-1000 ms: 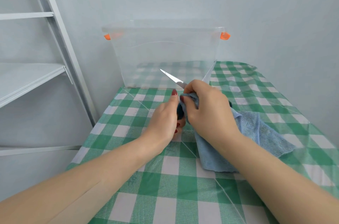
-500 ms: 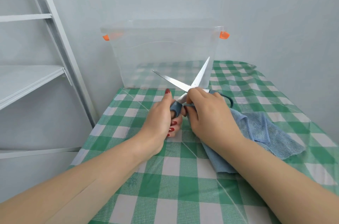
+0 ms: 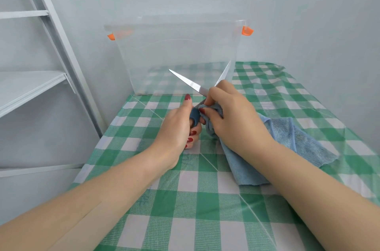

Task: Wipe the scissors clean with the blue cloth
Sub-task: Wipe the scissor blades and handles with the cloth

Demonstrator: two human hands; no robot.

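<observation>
Holding the hard, sharp scissors (image 3: pixel 188 83) by a blue handle, the left hand (image 3: pixel 178 127) grips tight while the right hand (image 3: pixel 232 121) pinches the soft blue cloth (image 3: pixel 287 144).

This looks like a plain room in a home, perhaps a utility corner. A tabletop (image 3: pixel 185 209) wears a green-and-white checked cloth. A clear plastic storage box (image 3: pixel 176 55) stands at its far end against a bare pale wall. Left of the box rises a white metal shelf rack (image 3: pixel 30 84).
</observation>
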